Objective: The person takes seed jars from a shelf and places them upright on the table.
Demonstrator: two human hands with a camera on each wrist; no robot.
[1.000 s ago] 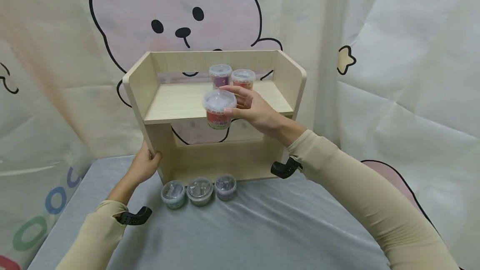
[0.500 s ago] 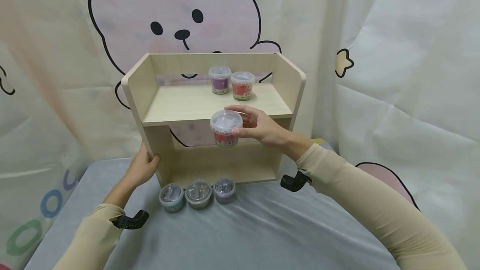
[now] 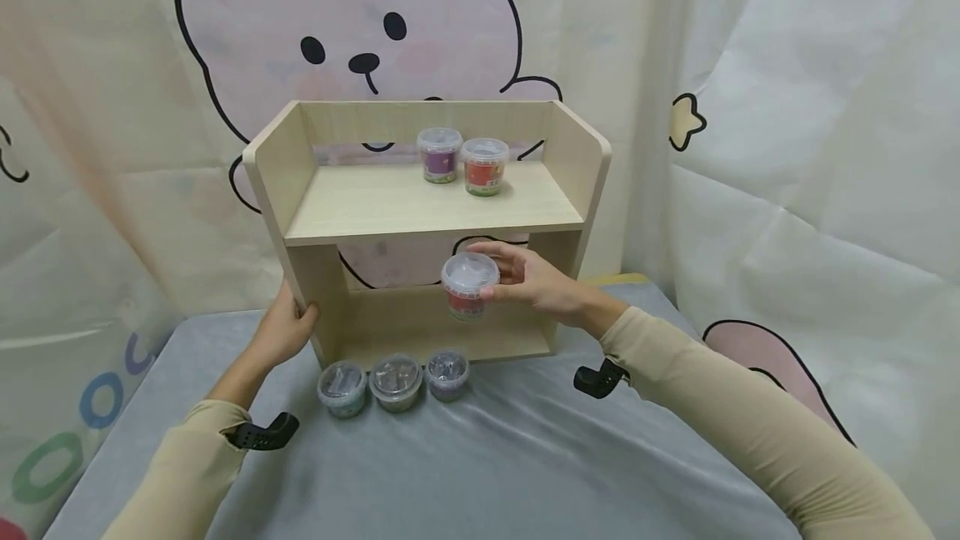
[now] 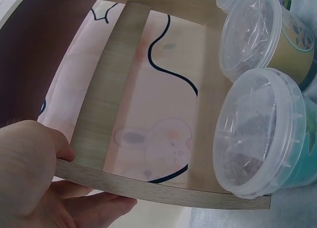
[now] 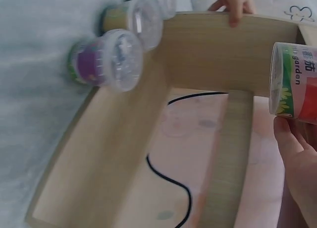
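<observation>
Your right hand (image 3: 536,282) grips a red tub (image 3: 468,286) with a clear lid, fingers curled round its side, holding it upright in the air in front of the lower opening of the wooden shelf (image 3: 375,207), just under the front edge of the upper board. Your left hand (image 3: 285,332) clasps the front edge of the shelf's left side panel, thumb on the inside. On the upper board, near its back edge, a purple tub (image 3: 439,154) and another red tub (image 3: 484,166) stand touching. Three more tubs (image 3: 393,382) sit in a row on the grey cloth (image 3: 480,473), right against the shelf's front bottom edge.
</observation>
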